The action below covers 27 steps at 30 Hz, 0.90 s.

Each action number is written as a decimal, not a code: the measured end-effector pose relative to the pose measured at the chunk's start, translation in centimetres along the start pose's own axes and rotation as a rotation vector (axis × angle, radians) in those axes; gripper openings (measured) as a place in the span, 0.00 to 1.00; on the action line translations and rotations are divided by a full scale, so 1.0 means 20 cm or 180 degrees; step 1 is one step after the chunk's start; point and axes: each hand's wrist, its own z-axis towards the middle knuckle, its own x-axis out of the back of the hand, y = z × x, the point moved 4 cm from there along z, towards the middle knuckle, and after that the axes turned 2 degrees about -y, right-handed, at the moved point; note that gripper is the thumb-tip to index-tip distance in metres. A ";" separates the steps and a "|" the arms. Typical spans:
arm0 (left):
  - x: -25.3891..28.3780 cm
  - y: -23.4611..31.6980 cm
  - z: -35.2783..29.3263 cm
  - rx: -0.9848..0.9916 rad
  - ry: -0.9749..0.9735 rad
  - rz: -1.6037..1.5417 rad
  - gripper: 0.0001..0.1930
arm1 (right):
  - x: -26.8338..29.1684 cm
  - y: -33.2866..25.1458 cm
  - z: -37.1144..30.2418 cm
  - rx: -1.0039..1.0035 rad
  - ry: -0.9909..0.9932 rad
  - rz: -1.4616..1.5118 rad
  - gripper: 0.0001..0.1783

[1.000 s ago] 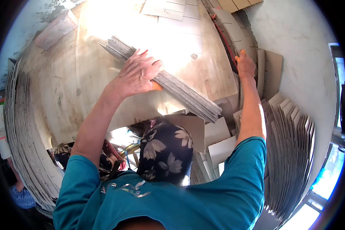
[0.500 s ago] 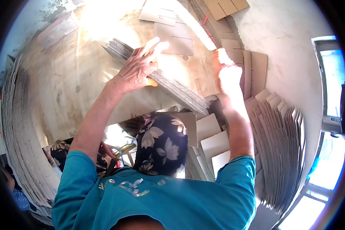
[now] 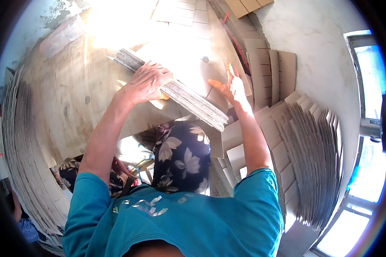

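Note:
My left hand [image 3: 146,84] is wrapped over a stack of grey cardboard strips [image 3: 195,102] that lies slantwise at the table's near side, its layered edges facing up. The strips run from upper left to lower right beneath the palm. To the right, my right hand [image 3: 233,89] has its thumb and forefinger spread, with orange coverings on the fingers. It is over a tan cardboard sheet [image 3: 229,47] at the table's right side; whether it touches the sheet I cannot tell. Glare washes out the pale slotted cardboard pieces [image 3: 176,15] farther back.
Wooden table [image 3: 60,115] spreads to the left. A tall cardboard stack [image 3: 23,158] curves along the left rim, and another stack [image 3: 311,162] stands at the right. More cardboard [image 3: 283,75] leans by the wall. My patterned knee [image 3: 182,158] is below the table edge.
My right hand has come nearer and left, its fingers now spread. My left hand's raised fingers have folded down over the strips, which have shifted slightly left. The tan sheet shows more broadly.

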 end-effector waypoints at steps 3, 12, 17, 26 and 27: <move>0.00 0.00 0.00 0.0004 0.0029 -0.0042 0.12 | -0.05 0.04 0.00 -0.0605 -0.1110 0.0400 0.54; -0.02 -0.02 -0.03 0.0014 0.0161 -0.0089 0.13 | 0.04 0.14 0.07 -0.0957 -0.1721 0.0635 0.51; -0.02 -0.01 -0.04 0.0012 0.0169 -0.0140 0.12 | 0.01 0.11 0.02 -0.0932 -0.1204 0.0412 0.50; 0.04 0.02 -0.12 0.0070 -0.0072 0.0002 0.14 | -0.04 0.16 0.05 -0.1001 -0.1804 0.0683 0.45; 0.07 0.04 -0.13 0.0148 -0.0164 -0.0017 0.16 | -0.04 0.17 0.06 -0.1015 -0.1898 0.0709 0.43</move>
